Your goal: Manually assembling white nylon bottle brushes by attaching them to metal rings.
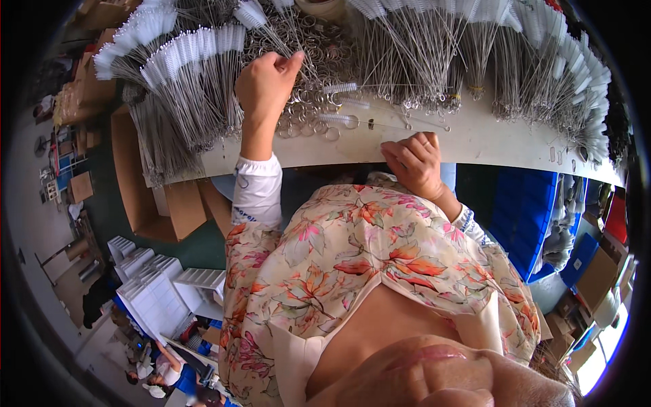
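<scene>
My left hand (266, 87) is closed, thumb against the curled fingers, over the front of a heap of metal rings (319, 51). A white-bristled wire brush (251, 13) lies just beyond it; whether the fingertips grip a wire cannot be made out. At the table's front edge, my right hand (415, 163) has its fingers curled in, and anything inside them is hidden. Between the hands lie a few loose brushes, one a white-bristled brush (333, 119) with a thin wire stem pointing right. Several single rings (331, 134) are scattered beside it.
Dense bundles of wire brushes (190, 88) stand on the white table (502, 129) at left, with more brush bundles (427, 54) at right. Below the left edge is an open cardboard box (142, 197). Blue crates (522, 214) stand at lower right, white plastic racks (156, 292) at lower left.
</scene>
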`<state>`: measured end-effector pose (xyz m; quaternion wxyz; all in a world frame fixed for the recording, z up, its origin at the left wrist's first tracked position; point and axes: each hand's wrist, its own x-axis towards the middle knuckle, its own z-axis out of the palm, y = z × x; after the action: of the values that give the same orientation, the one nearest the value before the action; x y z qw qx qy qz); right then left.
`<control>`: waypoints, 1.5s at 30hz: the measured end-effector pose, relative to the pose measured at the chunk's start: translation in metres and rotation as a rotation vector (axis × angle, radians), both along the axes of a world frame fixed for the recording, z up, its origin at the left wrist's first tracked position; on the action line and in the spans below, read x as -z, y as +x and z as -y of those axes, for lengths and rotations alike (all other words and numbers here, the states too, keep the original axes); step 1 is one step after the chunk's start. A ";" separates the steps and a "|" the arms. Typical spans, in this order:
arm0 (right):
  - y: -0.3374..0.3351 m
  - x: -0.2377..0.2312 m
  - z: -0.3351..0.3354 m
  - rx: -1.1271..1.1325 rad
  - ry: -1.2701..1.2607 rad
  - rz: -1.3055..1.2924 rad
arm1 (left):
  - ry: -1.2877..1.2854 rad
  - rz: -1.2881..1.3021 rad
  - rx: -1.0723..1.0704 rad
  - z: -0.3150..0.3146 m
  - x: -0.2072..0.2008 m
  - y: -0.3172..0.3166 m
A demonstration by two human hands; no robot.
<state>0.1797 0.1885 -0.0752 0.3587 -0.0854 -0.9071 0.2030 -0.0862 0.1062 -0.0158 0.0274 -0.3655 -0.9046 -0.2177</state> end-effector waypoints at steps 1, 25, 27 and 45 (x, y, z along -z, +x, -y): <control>-0.004 0.001 0.000 0.000 -0.004 0.001 | -0.096 0.002 -0.043 -0.005 0.000 0.001; -0.036 -0.031 -0.012 0.019 -0.415 0.302 | 0.951 1.267 0.089 0.066 -0.043 0.004; -0.039 -0.039 -0.014 -0.025 -0.455 0.281 | 0.879 1.248 0.088 0.080 -0.044 0.008; -0.139 -0.082 0.060 -0.801 -1.449 0.209 | 0.993 1.017 -0.015 0.149 -0.029 0.101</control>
<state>0.0410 0.1282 0.0069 0.0296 0.0157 -0.5422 0.8396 0.0147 -0.0430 0.0129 -0.2334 -0.1568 -0.6016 -0.7476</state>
